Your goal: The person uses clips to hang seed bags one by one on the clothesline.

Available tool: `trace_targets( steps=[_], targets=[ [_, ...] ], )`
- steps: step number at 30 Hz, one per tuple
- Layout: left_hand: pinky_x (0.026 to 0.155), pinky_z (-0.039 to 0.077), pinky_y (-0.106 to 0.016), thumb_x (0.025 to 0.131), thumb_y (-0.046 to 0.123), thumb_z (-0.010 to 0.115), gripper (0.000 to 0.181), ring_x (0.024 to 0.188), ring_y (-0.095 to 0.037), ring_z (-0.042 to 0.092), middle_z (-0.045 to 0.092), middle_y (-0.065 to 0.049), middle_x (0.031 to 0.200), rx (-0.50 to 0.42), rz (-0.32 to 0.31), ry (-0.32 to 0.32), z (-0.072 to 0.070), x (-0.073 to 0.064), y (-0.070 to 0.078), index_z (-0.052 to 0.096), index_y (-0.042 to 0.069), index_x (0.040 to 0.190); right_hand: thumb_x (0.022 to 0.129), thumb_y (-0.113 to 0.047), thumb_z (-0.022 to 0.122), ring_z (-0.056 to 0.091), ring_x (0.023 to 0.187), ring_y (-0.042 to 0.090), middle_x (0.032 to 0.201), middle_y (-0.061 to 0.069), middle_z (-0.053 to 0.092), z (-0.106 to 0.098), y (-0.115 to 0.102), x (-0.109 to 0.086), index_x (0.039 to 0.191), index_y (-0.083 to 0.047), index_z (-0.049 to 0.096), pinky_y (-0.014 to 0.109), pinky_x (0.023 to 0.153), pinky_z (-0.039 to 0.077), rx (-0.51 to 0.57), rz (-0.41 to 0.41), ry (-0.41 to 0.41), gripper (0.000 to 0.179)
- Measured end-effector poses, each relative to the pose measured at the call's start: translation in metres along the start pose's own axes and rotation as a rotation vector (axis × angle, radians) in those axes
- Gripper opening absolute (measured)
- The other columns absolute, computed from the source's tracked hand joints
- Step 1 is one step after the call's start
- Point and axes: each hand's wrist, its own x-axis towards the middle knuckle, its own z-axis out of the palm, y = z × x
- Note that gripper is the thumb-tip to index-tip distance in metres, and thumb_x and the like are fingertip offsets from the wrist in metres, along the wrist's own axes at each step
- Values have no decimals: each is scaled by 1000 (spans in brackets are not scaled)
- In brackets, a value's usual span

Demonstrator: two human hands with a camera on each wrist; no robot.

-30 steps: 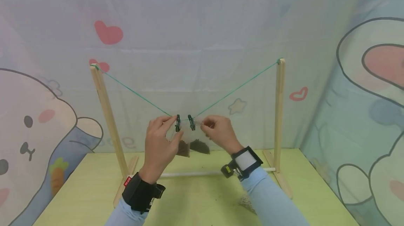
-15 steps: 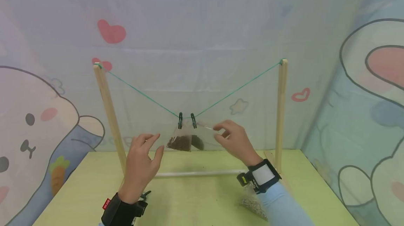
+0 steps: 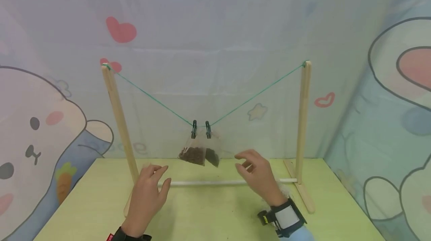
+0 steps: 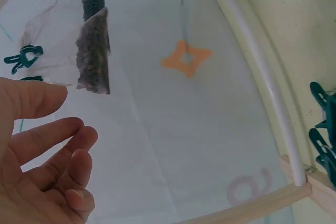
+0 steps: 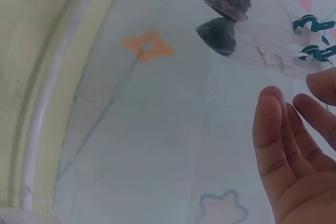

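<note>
Two small sheer bags hang side by side from a green string [image 3: 151,97], each pinched by a dark green clip. The left bag [image 3: 193,155] has coarse brown contents; the right bag [image 3: 212,156] has darker, almost black contents and its own clip [image 3: 208,129]. My left hand [image 3: 148,198] is below and left of them, fingers relaxed and holding nothing. To the right, my right hand [image 3: 258,175] hovers with loosely bent fingers, also holding nothing. In the right wrist view the clips [image 5: 315,23] and bags show just beyond its fingertips.
Two wooden posts [image 3: 304,121] carry the string, joined low down by a white rod [image 3: 208,183]. More green clips [image 4: 323,145] lie on the yellow-green table [image 3: 208,218]. A clear bag [image 3: 286,192] is partly hidden behind my right wrist. A printed cloth [image 3: 215,46] hangs behind.
Both hands have let go of the clips and bags and moved down and apart. The two bags now hang freely from the sagging string.
</note>
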Motion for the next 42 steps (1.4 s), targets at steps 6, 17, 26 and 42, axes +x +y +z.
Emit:
trace_targets(
  steps=[6, 17, 26, 42],
  targets=[
    [76, 54, -46, 80, -1, 85, 34, 93, -34, 63, 66, -17, 102, 41, -32, -47, 6, -17, -7, 75, -6, 112, 88, 3, 76, 67, 75, 9, 105, 6, 71, 9, 3, -24, 109, -8, 75, 24, 64, 57, -23, 73, -7, 24],
    [92, 55, -55, 76, -4, 86, 34, 89, -30, 63, 68, -13, 99, 56, -54, -93, 16, -36, -17, 76, -6, 108, 85, 3, 77, 65, 73, 5, 100, 3, 72, 23, 6, -53, 106, -8, 76, 22, 62, 56, -28, 183, 0, 24],
    [75, 55, -43, 69, -4, 89, 37, 85, -27, 62, 67, -11, 94, 129, -68, -197, 17, -40, -28, 77, -5, 104, 87, 2, 75, 63, 73, 4, 99, 4, 70, 44, -1, -65, 106, -9, 75, 23, 63, 56, 23, 205, -94, 23],
    [64, 53, -40, 71, 0, 88, 19, 74, -26, 61, 66, -11, 82, 190, -87, -377, 32, -47, -53, 78, -2, 87, 95, -3, 69, 64, 73, 7, 106, 12, 72, 82, -35, -60, 111, -5, 75, 22, 62, 55, 157, 167, -240, 17]
  ],
)
